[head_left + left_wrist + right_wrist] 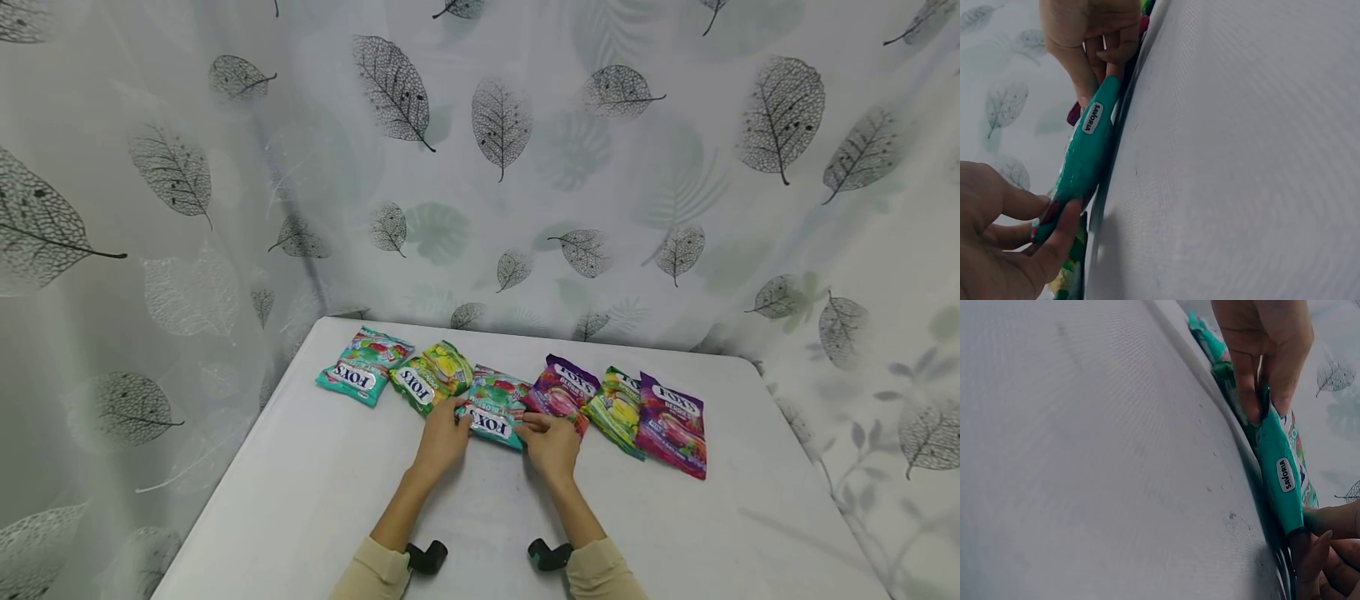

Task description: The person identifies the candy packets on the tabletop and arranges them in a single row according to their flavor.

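A teal FOX'S candy bag [491, 408] lies in the middle of a row of similar bags, its near edge raised a little. My left hand [441, 440] pinches its left end between thumb and fingers, as the left wrist view shows. At the opposite end my right hand [553, 448] pinches the bag too, thumb on the near side. The bag's teal edge [1282, 478] with a SAVORIA label faces the right wrist camera. A purple berries bag [566, 387] sits right beside the right hand, and a green-yellow bag [431, 375] beside the left.
Another teal bag [363, 364] ends the row at the left. To the right lie a second green-yellow bag [617, 410] and a larger purple bag [672, 427]. All rest on a white table [465, 525], with a leaf-patterned curtain [502, 208] behind.
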`<action>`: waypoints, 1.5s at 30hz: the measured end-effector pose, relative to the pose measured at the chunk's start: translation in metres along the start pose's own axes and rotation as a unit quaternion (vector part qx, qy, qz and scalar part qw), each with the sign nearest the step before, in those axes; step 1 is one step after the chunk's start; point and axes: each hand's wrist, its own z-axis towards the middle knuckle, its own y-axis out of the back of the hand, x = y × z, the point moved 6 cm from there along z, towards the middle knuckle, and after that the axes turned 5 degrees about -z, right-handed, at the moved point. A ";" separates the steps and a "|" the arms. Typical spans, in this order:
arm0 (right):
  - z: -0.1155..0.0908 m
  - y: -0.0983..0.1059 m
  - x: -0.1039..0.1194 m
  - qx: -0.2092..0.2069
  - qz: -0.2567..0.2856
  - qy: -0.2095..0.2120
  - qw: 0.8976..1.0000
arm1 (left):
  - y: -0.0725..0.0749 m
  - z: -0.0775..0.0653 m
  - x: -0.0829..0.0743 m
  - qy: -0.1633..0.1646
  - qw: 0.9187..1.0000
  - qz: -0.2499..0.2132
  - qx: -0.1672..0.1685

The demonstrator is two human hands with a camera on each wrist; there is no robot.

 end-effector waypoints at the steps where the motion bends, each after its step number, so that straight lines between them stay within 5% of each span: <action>1: 0.000 0.000 0.000 -0.003 0.001 0.001 1.000 | 0.001 0.000 -0.001 0.000 1.000 0.002 -0.002; 19: -0.006 0.002 0.008 -0.046 0.002 0.022 0.999 | 0.006 -0.004 -0.006 -0.013 1.000 -0.013 -0.024; 45: -0.015 -0.001 0.030 -0.051 0.050 0.038 0.997 | 0.031 -0.013 -0.006 -0.012 0.998 -0.036 -0.055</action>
